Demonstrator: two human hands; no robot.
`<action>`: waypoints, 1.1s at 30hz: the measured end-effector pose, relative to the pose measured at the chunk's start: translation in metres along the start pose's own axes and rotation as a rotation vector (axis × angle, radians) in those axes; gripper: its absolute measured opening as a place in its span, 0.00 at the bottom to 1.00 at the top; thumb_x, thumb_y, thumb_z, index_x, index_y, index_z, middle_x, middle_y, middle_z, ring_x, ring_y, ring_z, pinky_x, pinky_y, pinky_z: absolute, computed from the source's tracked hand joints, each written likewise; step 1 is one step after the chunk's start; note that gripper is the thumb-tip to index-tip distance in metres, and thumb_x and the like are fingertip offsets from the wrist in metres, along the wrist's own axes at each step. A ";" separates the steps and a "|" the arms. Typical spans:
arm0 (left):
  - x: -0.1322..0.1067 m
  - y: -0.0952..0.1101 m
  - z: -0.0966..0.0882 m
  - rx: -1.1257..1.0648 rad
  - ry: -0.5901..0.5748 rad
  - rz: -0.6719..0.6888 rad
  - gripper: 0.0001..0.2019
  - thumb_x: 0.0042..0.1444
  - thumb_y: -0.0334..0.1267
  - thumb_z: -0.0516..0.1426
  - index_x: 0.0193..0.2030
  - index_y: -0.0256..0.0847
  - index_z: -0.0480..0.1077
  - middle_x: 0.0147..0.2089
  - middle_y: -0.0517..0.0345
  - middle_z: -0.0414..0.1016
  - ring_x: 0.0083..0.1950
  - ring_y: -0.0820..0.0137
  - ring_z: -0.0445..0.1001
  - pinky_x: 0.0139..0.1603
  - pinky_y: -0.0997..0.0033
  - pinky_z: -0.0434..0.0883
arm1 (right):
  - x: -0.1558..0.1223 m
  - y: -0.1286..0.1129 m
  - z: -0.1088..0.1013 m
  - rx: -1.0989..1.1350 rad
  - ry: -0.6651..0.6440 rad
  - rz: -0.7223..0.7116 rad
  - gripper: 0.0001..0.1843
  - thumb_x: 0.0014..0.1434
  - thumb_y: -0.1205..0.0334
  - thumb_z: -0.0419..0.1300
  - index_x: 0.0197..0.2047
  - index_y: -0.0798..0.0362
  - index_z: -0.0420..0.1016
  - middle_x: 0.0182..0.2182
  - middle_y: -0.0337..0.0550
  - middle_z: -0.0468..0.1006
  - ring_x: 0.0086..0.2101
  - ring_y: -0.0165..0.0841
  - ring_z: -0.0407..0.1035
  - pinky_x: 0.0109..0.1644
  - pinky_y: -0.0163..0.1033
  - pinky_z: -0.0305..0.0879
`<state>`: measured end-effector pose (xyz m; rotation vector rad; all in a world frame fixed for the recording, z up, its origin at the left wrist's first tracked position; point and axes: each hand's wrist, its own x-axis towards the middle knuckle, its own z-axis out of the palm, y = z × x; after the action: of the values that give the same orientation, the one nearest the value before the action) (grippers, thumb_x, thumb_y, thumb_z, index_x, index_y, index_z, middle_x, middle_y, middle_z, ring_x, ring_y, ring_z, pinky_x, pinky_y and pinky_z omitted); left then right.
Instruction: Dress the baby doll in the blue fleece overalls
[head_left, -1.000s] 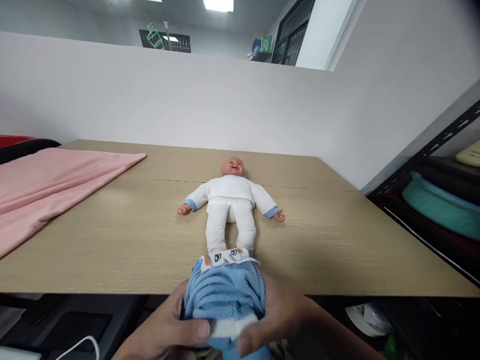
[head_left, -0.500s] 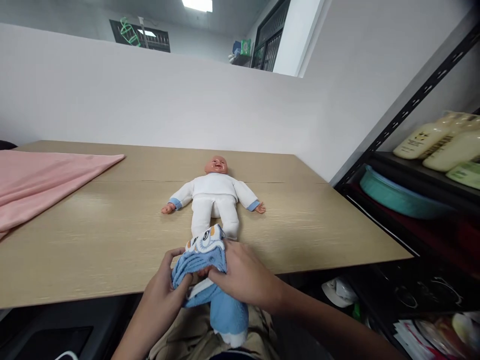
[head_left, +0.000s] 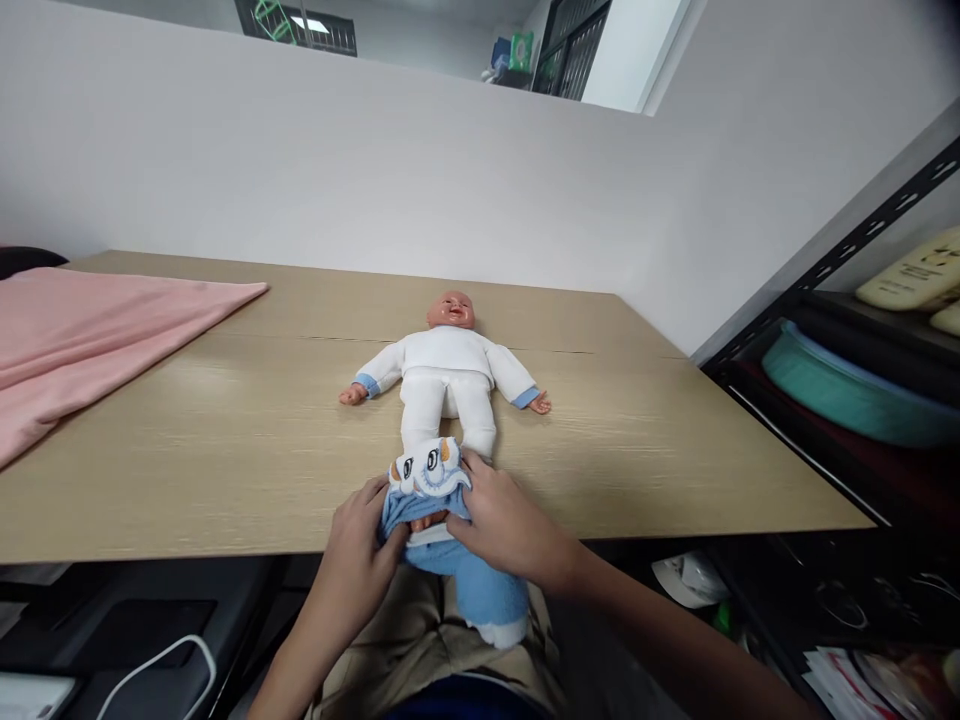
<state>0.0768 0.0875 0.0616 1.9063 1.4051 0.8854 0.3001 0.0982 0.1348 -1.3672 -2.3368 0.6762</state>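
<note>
With your left hand and right hand pinching the blue garment open, keep its waistband spread wide at the doll's feet on the desk

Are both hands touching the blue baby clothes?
Touching. The head view shows the left hand and right hand gripping the bunched blue garment at the table edge.

Doll's feet behind the blue garment
</note>
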 end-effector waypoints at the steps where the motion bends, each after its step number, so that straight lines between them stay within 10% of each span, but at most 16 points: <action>1: -0.001 -0.003 -0.001 -0.091 -0.011 -0.009 0.21 0.68 0.44 0.54 0.63 0.41 0.73 0.67 0.40 0.78 0.70 0.47 0.74 0.71 0.42 0.68 | 0.000 0.002 0.000 0.025 0.003 0.000 0.23 0.62 0.71 0.61 0.61 0.52 0.76 0.63 0.54 0.74 0.62 0.47 0.71 0.70 0.55 0.67; 13: 0.030 -0.011 -0.012 -0.375 -0.001 -0.040 0.25 0.71 0.50 0.58 0.68 0.38 0.66 0.71 0.40 0.74 0.73 0.56 0.72 0.77 0.54 0.65 | 0.014 0.022 -0.002 0.260 0.124 -0.025 0.20 0.58 0.69 0.66 0.55 0.52 0.75 0.52 0.49 0.83 0.50 0.43 0.78 0.58 0.46 0.73; 23: 0.053 -0.012 -0.020 -0.491 0.016 0.021 0.16 0.67 0.51 0.63 0.49 0.38 0.75 0.46 0.51 0.81 0.53 0.59 0.80 0.60 0.63 0.76 | 0.025 0.025 -0.011 0.185 0.133 -0.186 0.23 0.64 0.66 0.69 0.62 0.53 0.77 0.59 0.52 0.82 0.59 0.45 0.76 0.66 0.50 0.71; 33: 0.093 -0.007 -0.047 -0.500 -0.487 -0.087 0.16 0.57 0.49 0.72 0.39 0.37 0.82 0.41 0.55 0.83 0.44 0.63 0.76 0.53 0.67 0.73 | 0.061 0.071 -0.042 0.022 -0.126 -0.350 0.17 0.62 0.53 0.76 0.49 0.55 0.85 0.48 0.51 0.87 0.48 0.43 0.80 0.56 0.45 0.74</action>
<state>0.0555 0.1825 0.0986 1.5254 0.8671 0.6002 0.3431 0.1913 0.1330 -0.8932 -2.5683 0.6927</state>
